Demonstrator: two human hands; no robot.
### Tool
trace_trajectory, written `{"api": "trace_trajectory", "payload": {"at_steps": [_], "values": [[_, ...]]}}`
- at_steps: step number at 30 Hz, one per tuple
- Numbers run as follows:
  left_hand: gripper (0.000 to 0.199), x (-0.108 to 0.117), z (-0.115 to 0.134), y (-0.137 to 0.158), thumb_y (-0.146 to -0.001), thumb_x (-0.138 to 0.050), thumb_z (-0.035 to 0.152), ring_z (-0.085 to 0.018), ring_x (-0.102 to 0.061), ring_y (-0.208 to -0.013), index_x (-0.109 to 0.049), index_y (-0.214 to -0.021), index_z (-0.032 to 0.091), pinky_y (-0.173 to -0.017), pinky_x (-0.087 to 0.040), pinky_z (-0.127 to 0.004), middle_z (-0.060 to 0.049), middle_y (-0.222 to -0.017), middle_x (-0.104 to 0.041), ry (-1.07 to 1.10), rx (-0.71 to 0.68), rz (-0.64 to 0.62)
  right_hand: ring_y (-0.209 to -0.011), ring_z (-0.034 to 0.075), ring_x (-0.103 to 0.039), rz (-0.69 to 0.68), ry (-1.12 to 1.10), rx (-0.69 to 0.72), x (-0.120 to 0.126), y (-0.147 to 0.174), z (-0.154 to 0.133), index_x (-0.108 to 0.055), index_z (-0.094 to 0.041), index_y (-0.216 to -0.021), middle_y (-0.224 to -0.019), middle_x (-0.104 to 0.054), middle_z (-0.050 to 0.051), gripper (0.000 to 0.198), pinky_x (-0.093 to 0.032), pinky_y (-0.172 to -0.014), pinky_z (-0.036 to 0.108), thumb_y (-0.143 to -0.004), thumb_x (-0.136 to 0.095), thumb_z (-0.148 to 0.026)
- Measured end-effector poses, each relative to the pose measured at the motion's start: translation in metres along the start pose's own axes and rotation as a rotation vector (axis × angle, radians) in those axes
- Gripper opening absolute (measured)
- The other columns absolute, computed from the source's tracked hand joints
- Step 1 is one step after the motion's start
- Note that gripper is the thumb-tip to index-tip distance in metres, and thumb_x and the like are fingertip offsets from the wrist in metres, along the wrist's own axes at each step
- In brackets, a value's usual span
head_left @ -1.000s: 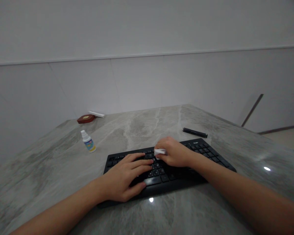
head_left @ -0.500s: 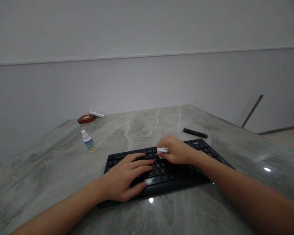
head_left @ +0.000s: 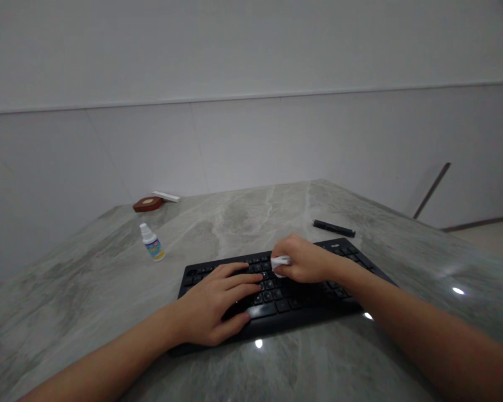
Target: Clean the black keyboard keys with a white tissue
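Lying across the near part of the counter (head_left: 243, 223), the black keyboard (head_left: 265, 298) is partly hidden beneath the work. A bunched white cloth (head_left: 280, 261), perhaps a tissue, rests at its upper middle keys, clamped in the curled grip of the right hand (head_left: 304, 260). The left hand (head_left: 213, 304) lies palm-down over the left half, its grip apart, fingers spread across the keys and holding nothing. The step in hand looks like wiping the keys, with the left hand probably steadying the board. The next move seems to call for light, even pressure on the cloth. A slim dark object (head_left: 333, 228) lies just beyond the keyboard's far right side. Off to the left stands a small white bottle (head_left: 152, 243); behind it, near the wall (head_left: 243, 139), lie a reddish-brown object (head_left: 148, 205) and a white strip (head_left: 166, 196).
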State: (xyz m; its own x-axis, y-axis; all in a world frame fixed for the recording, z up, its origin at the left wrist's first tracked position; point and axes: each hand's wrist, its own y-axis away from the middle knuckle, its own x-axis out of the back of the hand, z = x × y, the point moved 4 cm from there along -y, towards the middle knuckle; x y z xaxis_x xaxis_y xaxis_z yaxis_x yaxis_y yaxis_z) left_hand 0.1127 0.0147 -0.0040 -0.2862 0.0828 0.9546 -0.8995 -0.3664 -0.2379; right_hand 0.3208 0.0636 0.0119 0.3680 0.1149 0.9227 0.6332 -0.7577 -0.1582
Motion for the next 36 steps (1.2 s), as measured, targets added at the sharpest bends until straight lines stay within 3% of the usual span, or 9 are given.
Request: {"api": "trace_trajectory", "payload": {"at_steps": [14,17,28,36], "values": [[0.047,0.0024,0.0019,-0.0011,-0.09,-0.058,0.023,-0.033,-0.04,-0.14,-0.052,-0.136,0.016,-0.113,-0.041,-0.053,-0.01,-0.146,-0.054,0.009,0.001,0.009,-0.059,0.012,-0.049,-0.002,-0.01,-0.031,-0.0014,0.0009,-0.0001,-0.059,-0.015,-0.059,-0.06,-0.06,0.001,0.016,-0.032,-0.06,0.025,-0.075,-0.064,-0.013],[0.046,0.0028,0.0021,-0.0014,-0.09,-0.057,0.022,-0.033,-0.04,-0.14,-0.053,-0.136,0.016,-0.113,-0.041,-0.053,-0.011,-0.146,-0.054,0.003,-0.001,0.008,-0.06,0.012,-0.049,0.038,0.012,-0.013,-0.0002,0.001,-0.0005,-0.059,-0.015,-0.06,-0.062,-0.061,0.001,0.016,-0.032,-0.061,0.025,-0.075,-0.064,-0.012],[0.047,0.0024,0.0013,-0.0026,-0.09,-0.057,0.023,-0.034,-0.041,-0.14,-0.052,-0.137,0.016,-0.113,-0.041,-0.054,-0.011,-0.146,-0.054,0.004,-0.002,0.011,-0.058,0.012,-0.045,-0.007,-0.021,0.152,-0.0013,0.0026,-0.0078,-0.052,-0.017,-0.056,-0.056,-0.054,-0.002,0.022,-0.034,-0.064,0.026,-0.074,-0.063,-0.009],[0.049,0.0025,0.001,-0.0015,-0.09,-0.059,0.022,-0.034,-0.041,-0.14,-0.052,-0.138,0.018,-0.113,-0.041,-0.054,-0.011,-0.146,-0.054,0.025,0.004,0.015,-0.058,0.012,-0.045,0.025,-0.048,0.135,-0.0041,0.0014,-0.007,-0.053,-0.017,-0.056,-0.056,-0.054,-0.002,0.022,-0.034,-0.063,0.026,-0.074,-0.062,-0.009]]}}
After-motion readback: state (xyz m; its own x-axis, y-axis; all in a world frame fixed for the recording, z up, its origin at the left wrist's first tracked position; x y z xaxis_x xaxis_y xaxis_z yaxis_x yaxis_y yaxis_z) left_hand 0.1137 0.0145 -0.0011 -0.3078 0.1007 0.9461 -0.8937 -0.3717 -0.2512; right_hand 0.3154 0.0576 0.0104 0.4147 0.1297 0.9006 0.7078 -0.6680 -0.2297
